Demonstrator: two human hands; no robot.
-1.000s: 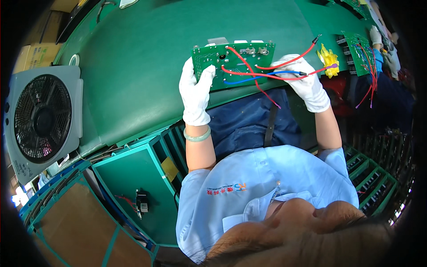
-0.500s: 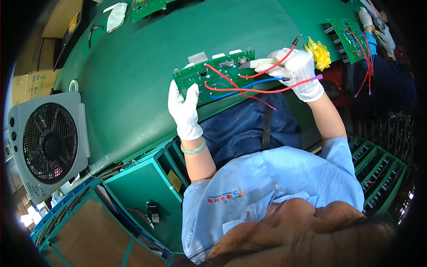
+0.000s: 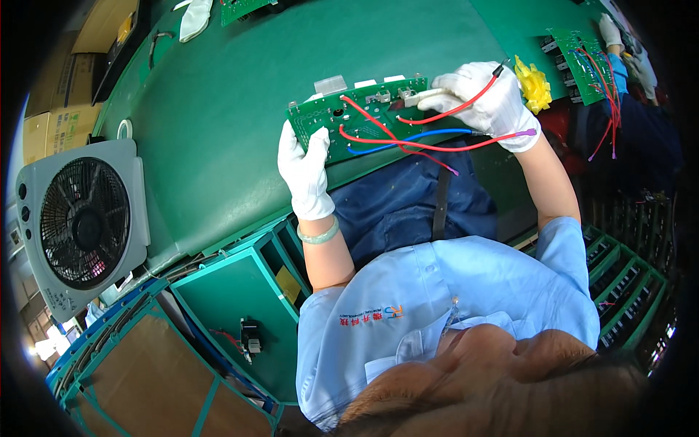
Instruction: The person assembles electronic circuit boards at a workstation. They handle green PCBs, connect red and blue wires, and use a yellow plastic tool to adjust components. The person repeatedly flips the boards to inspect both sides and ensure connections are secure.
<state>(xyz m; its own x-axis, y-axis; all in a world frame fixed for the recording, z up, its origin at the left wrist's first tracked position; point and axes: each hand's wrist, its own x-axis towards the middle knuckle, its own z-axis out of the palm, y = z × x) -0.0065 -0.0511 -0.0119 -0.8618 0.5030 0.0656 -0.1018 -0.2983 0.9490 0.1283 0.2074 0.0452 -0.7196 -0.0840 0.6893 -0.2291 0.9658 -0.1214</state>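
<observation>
My left hand (image 3: 304, 166), in a white glove, grips the left end of a green circuit board (image 3: 320, 120), its thumb on the near face. The board is held up tilted above the bench edge. Several red wires (image 3: 429, 147) and a blue wire (image 3: 437, 134) hang from it to the right. My right hand (image 3: 489, 98), also gloved, is closed at the board's right end. From its fingers a small thin tool (image 3: 409, 102) with a flat dark tip reaches a metal part on the board; its exact kind is unclear. A red wire with a black end crosses over this hand.
A grey box fan (image 3: 84, 218) stands at the left. On the green bench (image 3: 240, 146) lie a white glove (image 3: 195, 20) and a yellow ruffled bundle (image 3: 533, 86). Another person's gloved hand (image 3: 610, 30) is at the upper right, near another wired board (image 3: 579, 65). Below is an open green drawer (image 3: 218, 306).
The whole view has shifted slightly. My right hand has turned a little at the board's right end, and the tool tip has changed its angle. My left hand keeps its hold.
</observation>
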